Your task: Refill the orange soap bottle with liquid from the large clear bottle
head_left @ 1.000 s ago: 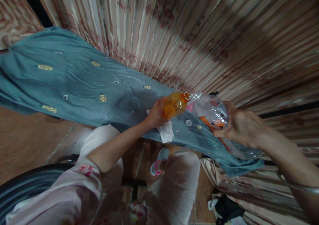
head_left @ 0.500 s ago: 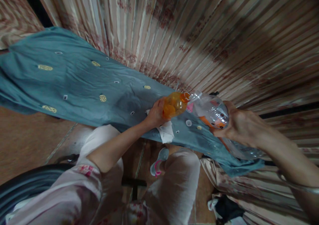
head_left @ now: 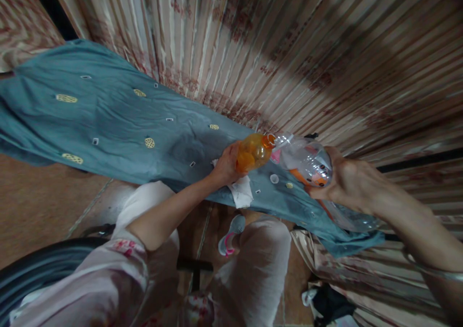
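My left hand (head_left: 227,165) is wrapped round a small bottle (head_left: 255,152) with orange liquid in it, tilted with its neck to the upper right. My right hand (head_left: 343,180) grips a larger clear bottle (head_left: 307,160) with an orange label, tilted so that its neck points left. The two bottle mouths meet or nearly touch. Beneath them, on the teal cloth (head_left: 181,143), lies a small round white cap (head_left: 274,178). A white tissue (head_left: 241,192) sits under my left hand.
Another clear bottle (head_left: 354,218) lies on the cloth below my right wrist. A pleated curtain (head_left: 224,42) hangs along the far side. Black coils (head_left: 39,264) stand at the lower left, and a dark bundle (head_left: 331,303) is on the floor at the lower right.
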{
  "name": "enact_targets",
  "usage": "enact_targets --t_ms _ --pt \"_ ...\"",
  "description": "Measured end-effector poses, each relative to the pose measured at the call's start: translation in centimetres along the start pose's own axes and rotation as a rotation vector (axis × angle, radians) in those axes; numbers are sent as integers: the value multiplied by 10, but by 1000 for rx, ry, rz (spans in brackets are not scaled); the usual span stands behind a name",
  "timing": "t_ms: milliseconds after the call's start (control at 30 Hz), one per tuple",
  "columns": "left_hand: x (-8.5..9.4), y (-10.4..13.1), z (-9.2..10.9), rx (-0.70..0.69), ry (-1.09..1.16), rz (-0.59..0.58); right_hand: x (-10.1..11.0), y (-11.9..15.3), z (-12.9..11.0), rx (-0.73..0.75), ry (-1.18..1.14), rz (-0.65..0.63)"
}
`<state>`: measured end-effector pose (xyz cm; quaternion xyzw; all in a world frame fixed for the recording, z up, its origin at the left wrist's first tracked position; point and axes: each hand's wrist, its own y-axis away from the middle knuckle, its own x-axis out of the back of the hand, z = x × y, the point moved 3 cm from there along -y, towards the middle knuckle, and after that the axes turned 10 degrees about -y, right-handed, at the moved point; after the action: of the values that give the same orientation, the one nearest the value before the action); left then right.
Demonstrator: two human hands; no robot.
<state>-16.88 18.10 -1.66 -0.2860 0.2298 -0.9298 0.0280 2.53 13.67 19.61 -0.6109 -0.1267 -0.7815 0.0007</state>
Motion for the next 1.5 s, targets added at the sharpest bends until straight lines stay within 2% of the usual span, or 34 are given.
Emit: enact_targets --t_ms 467,1267,1500 --pt "2 0 0 -22 4 0 1 0 -2 -50 -5 -39" --pt "-2 1 -4 -30 12 22 0 -1 0 -8 30 2" --pt "-4 1 -6 -22 10 11 1 -1 -2 -20 39 -24"
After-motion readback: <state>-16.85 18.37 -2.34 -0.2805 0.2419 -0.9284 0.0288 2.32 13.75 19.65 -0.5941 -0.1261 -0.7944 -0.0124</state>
